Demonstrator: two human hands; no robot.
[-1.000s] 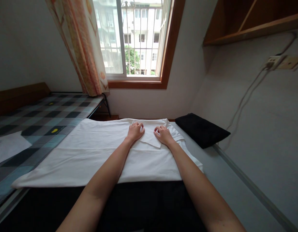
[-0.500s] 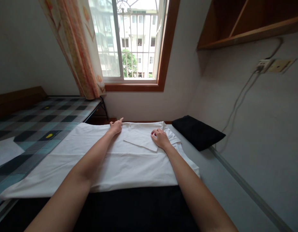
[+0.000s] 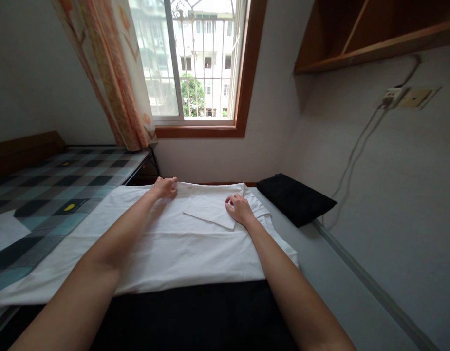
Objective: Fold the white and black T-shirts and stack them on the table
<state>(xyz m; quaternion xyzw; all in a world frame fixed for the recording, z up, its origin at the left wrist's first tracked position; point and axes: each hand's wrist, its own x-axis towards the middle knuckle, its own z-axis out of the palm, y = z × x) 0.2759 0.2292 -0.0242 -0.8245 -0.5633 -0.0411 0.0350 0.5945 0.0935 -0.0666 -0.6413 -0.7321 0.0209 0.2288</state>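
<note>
A white T-shirt [image 3: 196,253] lies spread over the surface before me, with a sleeve [image 3: 206,210] folded inward on top of it. At the shirt's far edge, my left hand [image 3: 165,187] has its fingers closed on the cloth. My right hand [image 3: 240,208] rests on the shirt by the folded sleeve, near the collar end; its fingers are loosely curved, with a gap between thumb and forefinger. What lies under the right palm is hidden.
Folded black cloth [image 3: 296,199] lies on the pale surface at the right. To the left stands a bed with a checked cover [image 3: 97,168] and a white sheet-like piece [image 3: 8,231]. Black fabric [image 3: 196,317] shows at the near edge. A wooden shelf [image 3: 356,58] and plugged cable hang on the right wall.
My left hand has slid left along the shirt's far edge, and its outstretched finger has curled in. The right hand stays at the folded sleeve. The view has shifted slightly.
</note>
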